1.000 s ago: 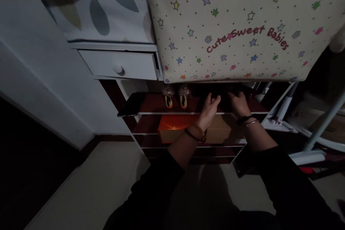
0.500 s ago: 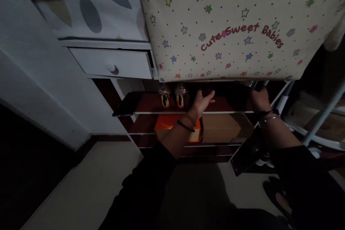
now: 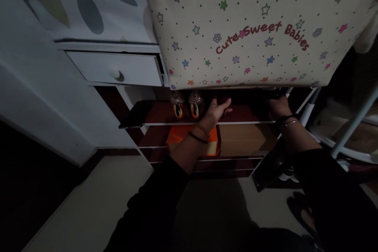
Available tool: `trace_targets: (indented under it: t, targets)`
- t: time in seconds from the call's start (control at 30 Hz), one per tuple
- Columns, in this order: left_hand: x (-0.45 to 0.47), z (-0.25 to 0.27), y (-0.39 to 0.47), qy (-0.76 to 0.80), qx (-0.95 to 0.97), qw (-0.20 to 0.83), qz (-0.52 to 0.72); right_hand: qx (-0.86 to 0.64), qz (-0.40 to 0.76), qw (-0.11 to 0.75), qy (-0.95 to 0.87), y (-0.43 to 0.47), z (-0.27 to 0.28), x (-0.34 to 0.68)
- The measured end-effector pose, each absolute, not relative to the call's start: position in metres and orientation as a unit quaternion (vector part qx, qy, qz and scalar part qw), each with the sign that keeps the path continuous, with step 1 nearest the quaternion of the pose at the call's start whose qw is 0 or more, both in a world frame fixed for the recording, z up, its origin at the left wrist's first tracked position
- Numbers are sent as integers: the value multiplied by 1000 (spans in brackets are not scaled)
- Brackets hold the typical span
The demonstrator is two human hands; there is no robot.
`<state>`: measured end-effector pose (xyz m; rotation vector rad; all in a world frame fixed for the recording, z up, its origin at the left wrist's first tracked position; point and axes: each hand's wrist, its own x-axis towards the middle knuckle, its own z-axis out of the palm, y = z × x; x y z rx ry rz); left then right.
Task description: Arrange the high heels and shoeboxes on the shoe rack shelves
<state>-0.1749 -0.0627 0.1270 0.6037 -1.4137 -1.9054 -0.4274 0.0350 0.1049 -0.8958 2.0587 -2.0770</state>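
My left hand reaches over the front edge of the dark red upper shelf, under a hanging cream cloth printed with stars. Its thumb points right, and its other fingers bend into the shadow around something dark that I cannot make out. At the shelf's right end, my right hand looks closed, its fingertips lost in the dark. Between both hands the back of the shelf is nearly black. Just left of my left hand stands a pair of glittery shoes with orange-edged soles.
An orange box and a brown cardboard box sit one shelf lower. A slightly open white drawer is at upper left. On the right are a light pole and a pale basin. A dark phone-like slab overhangs the shelf's left end.
The view has shifted slightly. My right hand has moved a little left and deeper into the shadow; my left hand keeps nearly the same place at the shelf.
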Motion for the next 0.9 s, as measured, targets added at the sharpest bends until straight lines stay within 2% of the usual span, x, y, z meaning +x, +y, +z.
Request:
trace_targets:
  t: [0.17, 0.33, 0.37, 0.5, 0.57, 0.73, 0.9]
  targets:
    - [-177, 128, -62, -517, 222, 350, -749, -356, -711, 54, 604, 45, 113, -381]
    - [-178, 124, -59, -482, 190, 387, -763, -323, -730, 225, 559, 45, 117, -348]
    - [-179, 122, -60, -480, 185, 397, -760, -329, -726, 219, 563, 42, 118, -345]
    - [-183, 118, -65, -484, 155, 431, -746, -398, -694, 88, 594, 32, 124, -332]
    - [-184, 120, -68, -493, 151, 435, -738, -433, -688, 56, 580, 27, 129, -325]
    - [-181, 122, -68, -493, 192, 421, -736, -440, -648, 25, 622, 14, 127, -314]
    - [-180, 114, -65, -473, 151, 442, -746, -445, -644, 13, 622, 9, 110, -315]
